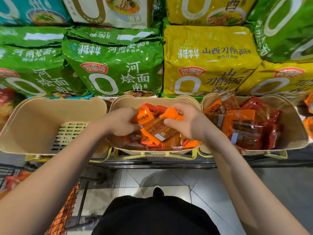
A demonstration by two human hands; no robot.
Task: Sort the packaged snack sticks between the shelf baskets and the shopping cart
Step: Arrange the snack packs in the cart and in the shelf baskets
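Note:
Three beige baskets stand in a row on the shelf edge. The left basket (33, 119) holds nothing. The middle basket (152, 100) is full of orange snack stick packs (152, 141). Both hands are inside it, holding a bunch of orange packs (157, 126) between them. My left hand (118, 122) grips the bunch's left end and my right hand (188, 121) grips its right end. The right basket (291, 126) contains red and orange packs (245, 126). At the lower left, the wire shopping cart (71, 206) shows more orange and red packs inside.
Large green noodle bags (115, 70) and yellow noodle bags (210, 65) are stacked on the shelf right behind the baskets. A dark metal shelf rail (152, 161) runs under the baskets. Grey tiled floor (211, 192) lies below, with my shoe and dark clothing in view.

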